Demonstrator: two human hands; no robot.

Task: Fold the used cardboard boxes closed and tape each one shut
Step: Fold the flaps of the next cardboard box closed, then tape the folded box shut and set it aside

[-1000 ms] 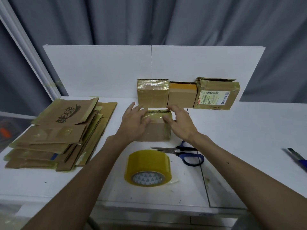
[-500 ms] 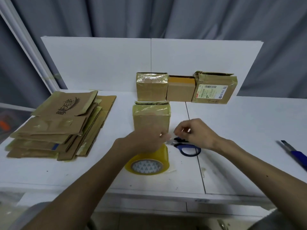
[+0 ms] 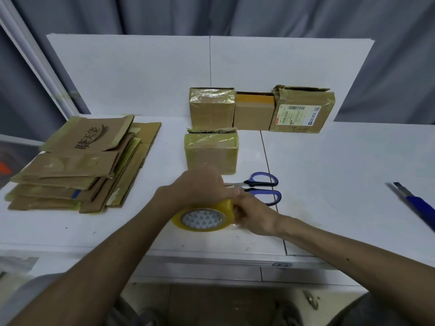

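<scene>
Head: white table (image 3: pixel 341 175), tape roll (image 3: pixel 203 218); white backboard (image 3: pixel 131 74), grey curtain (image 3: pixel 235 12).

Even soft light, faint shadows; wide-angle bowing, edges perhaps slightly blurred

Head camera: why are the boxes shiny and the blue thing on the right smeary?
Head view: room light glares off clear tape on the front box and the back-left box. Head view: the blue-handled tool lies at the wide-angle edge, so it looks stretched and blurred, while the tape roll mid-frame looks sharp.
</scene>
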